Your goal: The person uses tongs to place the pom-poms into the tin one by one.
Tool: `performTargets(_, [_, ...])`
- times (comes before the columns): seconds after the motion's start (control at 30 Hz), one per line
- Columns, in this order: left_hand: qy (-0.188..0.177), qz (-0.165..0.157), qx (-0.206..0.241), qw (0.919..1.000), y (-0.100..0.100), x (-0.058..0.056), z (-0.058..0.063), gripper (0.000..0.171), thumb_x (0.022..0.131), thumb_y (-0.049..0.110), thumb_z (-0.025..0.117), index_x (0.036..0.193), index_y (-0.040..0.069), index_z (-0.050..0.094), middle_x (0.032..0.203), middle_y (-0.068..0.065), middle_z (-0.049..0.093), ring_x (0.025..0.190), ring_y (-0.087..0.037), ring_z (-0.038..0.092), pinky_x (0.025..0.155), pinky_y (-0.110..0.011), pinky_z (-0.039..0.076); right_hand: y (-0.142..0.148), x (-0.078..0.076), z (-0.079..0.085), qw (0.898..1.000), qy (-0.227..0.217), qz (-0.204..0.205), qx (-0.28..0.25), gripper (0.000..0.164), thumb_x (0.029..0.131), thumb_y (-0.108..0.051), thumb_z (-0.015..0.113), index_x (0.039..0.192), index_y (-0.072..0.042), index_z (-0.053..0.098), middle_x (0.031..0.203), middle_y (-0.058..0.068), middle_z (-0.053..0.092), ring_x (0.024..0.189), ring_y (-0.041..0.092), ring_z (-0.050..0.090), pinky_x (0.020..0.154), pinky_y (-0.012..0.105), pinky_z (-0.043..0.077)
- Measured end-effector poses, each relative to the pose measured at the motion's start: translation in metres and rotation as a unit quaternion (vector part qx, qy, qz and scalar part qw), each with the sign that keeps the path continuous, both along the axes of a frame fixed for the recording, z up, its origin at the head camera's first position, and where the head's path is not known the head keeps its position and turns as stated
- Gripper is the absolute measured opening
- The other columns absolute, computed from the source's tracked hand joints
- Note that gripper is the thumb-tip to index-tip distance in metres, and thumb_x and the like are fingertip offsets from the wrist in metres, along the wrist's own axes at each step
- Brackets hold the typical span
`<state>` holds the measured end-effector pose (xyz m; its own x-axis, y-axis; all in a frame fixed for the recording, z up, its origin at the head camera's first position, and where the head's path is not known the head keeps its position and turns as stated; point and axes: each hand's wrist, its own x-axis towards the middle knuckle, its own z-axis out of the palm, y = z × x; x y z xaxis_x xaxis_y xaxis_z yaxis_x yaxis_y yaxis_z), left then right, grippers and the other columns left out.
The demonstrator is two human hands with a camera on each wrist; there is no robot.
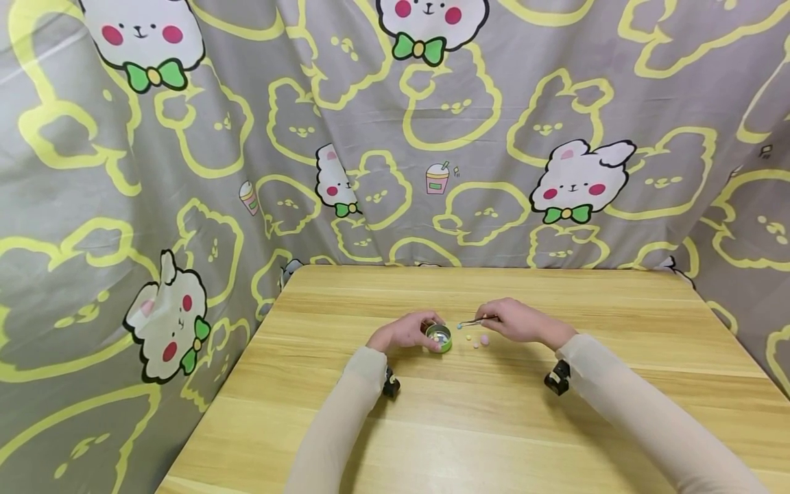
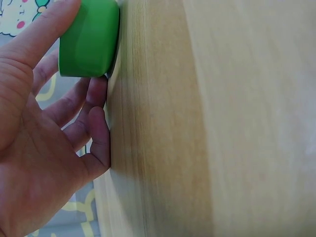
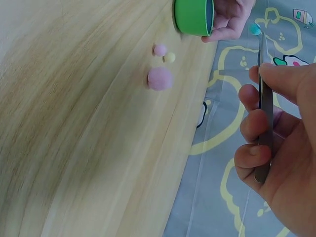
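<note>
With thumb and fingers around its sides, my left hand [image 1: 412, 332] holds a small round green tin [image 2: 89, 39] that stands on the table. Several small light-coloured pieces lie inside the tin, too small to tell apart in the head view. My right hand [image 1: 517, 320] grips a pair of metal tweezers [image 3: 265, 108]. A small blue ball [image 3: 255, 29] is pinched at the tweezers' tips, above the table and to the right of the tin. On the table between the hands lie a larger pink pompom [image 3: 160, 79], a small pink ball [image 3: 159, 50] and a small yellow ball [image 3: 169, 57].
The wooden table [image 1: 469, 425] reaches back to a grey curtain [image 1: 382, 103] with yellow outlines and white cartoon animals. The curtain also hangs along the left and right sides. A black device [image 1: 558, 377] is strapped at the right wrist, and another [image 1: 391, 383] at the left.
</note>
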<state>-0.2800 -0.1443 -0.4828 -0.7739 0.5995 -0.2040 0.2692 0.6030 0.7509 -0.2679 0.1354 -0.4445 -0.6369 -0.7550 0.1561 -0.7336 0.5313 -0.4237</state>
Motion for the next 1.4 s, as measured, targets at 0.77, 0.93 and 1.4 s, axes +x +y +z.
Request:
performTargets(0.77, [0.007,-0.007,0.002,0.9999,0.0,0.001,0.001,0.044,0.081,0.017,0.077,0.119,0.012,0.057,0.109,-0.004,0.059,0.095,-0.015,0.055,0.083,-0.028,0.043,-0.008,0.001,0.008,1.0,-0.007,0.013,-0.001,0.013,0.096,-0.01,0.055,0.103,-0.008,0.067,0.094,0.004,0.066,0.074,0.006,0.054,0.066,0.029,0.045])
performTargets(0.93, [0.012,-0.009,0.0,0.9999,0.0,0.001,0.002,0.044,0.08,0.018,0.077,0.119,0.012,0.057,0.107,-0.004,0.059,0.095,-0.015,0.056,0.083,-0.028,0.043,-0.011,0.0,0.006,1.0,-0.004,0.015,-0.001,0.013,0.096,-0.011,0.055,0.102,-0.009,0.067,0.095,0.006,0.066,0.075,0.006,0.055,0.067,0.03,0.045])
performTargets(1.4, [0.009,-0.011,0.002,0.9999,0.0,-0.001,0.001,0.041,0.08,0.019,0.078,0.116,0.018,0.059,0.102,0.001,0.06,0.092,-0.012,0.056,0.082,-0.027,0.043,-0.029,-0.008,-0.003,0.999,-0.037,0.026,-0.006,0.014,0.096,-0.011,0.054,0.101,-0.006,0.066,0.095,0.009,0.067,0.067,0.008,0.059,0.068,0.029,0.047])
